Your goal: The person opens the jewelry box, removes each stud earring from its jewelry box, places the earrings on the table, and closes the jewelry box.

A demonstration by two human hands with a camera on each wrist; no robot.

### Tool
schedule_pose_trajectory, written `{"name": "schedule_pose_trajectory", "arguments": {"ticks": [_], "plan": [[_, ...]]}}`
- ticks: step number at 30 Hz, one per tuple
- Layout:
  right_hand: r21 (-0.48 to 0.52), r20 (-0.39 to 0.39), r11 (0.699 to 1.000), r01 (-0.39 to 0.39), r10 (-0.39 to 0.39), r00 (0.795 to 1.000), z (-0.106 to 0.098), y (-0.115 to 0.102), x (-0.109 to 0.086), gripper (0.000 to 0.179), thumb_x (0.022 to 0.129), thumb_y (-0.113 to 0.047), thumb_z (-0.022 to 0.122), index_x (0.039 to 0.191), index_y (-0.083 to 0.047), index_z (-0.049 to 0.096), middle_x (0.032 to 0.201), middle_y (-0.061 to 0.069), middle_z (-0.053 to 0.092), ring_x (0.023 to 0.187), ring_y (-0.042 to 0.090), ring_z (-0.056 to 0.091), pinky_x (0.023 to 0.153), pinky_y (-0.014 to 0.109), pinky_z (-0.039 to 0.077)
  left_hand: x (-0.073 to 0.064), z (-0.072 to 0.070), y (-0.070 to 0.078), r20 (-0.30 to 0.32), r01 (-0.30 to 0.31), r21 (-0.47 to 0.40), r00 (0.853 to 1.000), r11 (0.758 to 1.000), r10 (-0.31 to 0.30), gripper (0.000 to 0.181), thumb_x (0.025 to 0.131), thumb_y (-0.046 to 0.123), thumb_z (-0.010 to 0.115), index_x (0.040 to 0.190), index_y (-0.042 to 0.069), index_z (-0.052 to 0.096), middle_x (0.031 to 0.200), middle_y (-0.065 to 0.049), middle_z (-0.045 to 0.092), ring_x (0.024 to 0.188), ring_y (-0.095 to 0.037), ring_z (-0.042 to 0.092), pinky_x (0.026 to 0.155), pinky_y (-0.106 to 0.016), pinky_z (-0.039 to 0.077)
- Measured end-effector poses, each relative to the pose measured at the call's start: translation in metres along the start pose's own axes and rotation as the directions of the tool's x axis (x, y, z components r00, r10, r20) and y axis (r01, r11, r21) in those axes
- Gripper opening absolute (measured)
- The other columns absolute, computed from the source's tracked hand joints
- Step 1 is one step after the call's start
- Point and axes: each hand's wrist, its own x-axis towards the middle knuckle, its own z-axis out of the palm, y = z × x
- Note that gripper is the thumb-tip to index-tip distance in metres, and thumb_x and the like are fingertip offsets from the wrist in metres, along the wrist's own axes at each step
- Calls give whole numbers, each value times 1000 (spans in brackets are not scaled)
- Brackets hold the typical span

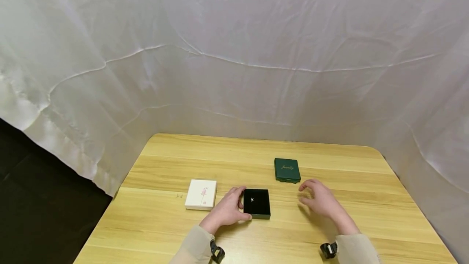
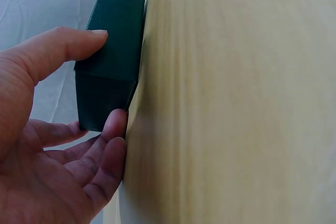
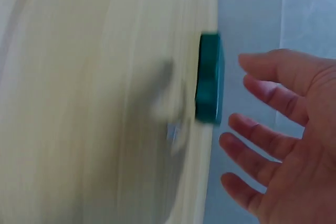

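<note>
My left hand (image 1: 228,209) holds the green jewelry box base (image 1: 257,216) at its left side. In the left wrist view the thumb rests on one wall of the box base (image 2: 116,51), with the fingers curled by an adjoining wall. The black lining (image 1: 259,202) faces up, with a small silver star-shaped piece (image 1: 252,199) on it. My right hand (image 1: 322,201) hovers above the table with loosely bent fingers, holding nothing. Beyond its fingertips lies the dark green lid (image 1: 287,169) marked "Jewelry"; the right wrist view shows the lid (image 3: 209,77) edge-on, apart from the fingers.
A white box (image 1: 201,194) with a pink flower print sits left of my left hand. Beside it lie small thin pieces (image 1: 179,196), too small to identify. A blurred shiny spot (image 3: 172,131) shows on the wooden table (image 1: 220,154). Pale curtains (image 1: 256,93) surround the table.
</note>
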Motion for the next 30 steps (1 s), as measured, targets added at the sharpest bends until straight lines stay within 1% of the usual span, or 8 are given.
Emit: {"name": "schedule_pose_trajectory", "arguments": {"ticks": [4, 8, 13, 16, 19, 23, 27, 30], "plan": [[49, -1, 997, 62, -62, 998, 10, -18, 7, 20, 86, -13, 75, 105, -10, 68, 122, 13, 58, 115, 41, 54, 94, 61, 42, 0, 0, 1, 1, 3, -4, 1000, 1000, -3, 92, 71, 25, 87, 145, -2, 40, 108, 0, 51, 78, -8, 51, 73, -25, 46], [110, 41, 988, 107, -113, 993, 22, -35, 14, 22, 86, -13, 75, 107, -10, 69, 120, 8, 59, 115, 37, 54, 96, 58, 43, 0, -1, 1, 1, 5, -5, 1000, 1000, -5, 92, 71, 25, 87, 145, -2, 40, 108, 1, 51, 79, -8, 51, 74, -25, 46], [167, 89, 971, 169, -185, 979, 37, -49, 21, 22, 87, -15, 75, 108, -12, 69, 117, 5, 58, 113, 34, 55, 95, 57, 43, 0, -1, 2, 1, 5, -16, 1000, 1000, -5, 91, 71, 25, 87, 145, -2, 41, 108, 0, 51, 79, -9, 52, 72, -25, 45], [186, 101, 961, 205, -226, 969, 45, -55, 25, 21, 86, -14, 76, 106, -13, 69, 116, 4, 57, 110, 32, 55, 94, 56, 44, 0, -1, 2, 4, 3, -21, 1000, 1000, -3, 91, 71, 24, 87, 145, -3, 40, 111, -2, 51, 79, -9, 52, 71, -24, 45], [194, 114, 959, 208, -232, 966, 53, -62, 28, 21, 86, -14, 75, 106, -14, 69, 118, 6, 56, 106, 30, 55, 90, 53, 45, 0, -2, 1, 9, 3, -15, 1000, 1000, -3, 91, 72, 25, 86, 145, -3, 40, 113, -3, 51, 79, -9, 52, 70, -24, 45], [176, 113, 960, 218, -240, 964, 62, -68, 32, 19, 86, -13, 76, 104, -14, 70, 119, 9, 56, 103, 29, 55, 86, 49, 47, 0, -2, 1, 11, 4, -6, 1000, 1000, -4, 90, 72, 26, 86, 145, -2, 40, 113, -3, 51, 79, -9, 52, 70, -24, 45], [178, 125, 960, 217, -241, 962, 69, -73, 38, 16, 86, -12, 75, 101, -14, 70, 119, 10, 57, 105, 29, 55, 89, 51, 47, 0, -1, 1, 10, 5, -7, 1000, 1000, -5, 90, 72, 26, 86, 144, -2, 41, 114, -3, 51, 80, -9, 52, 72, -24, 45], [173, 140, 961, 218, -243, 960, 73, -75, 41, 15, 86, -12, 75, 101, -14, 71, 119, 11, 57, 107, 31, 56, 92, 53, 46, 0, -1, 1, 11, 9, -5, 1000, 1000, -9, 89, 73, 26, 86, 145, -1, 41, 117, -4, 51, 80, -9, 52, 72, -25, 45]]}}
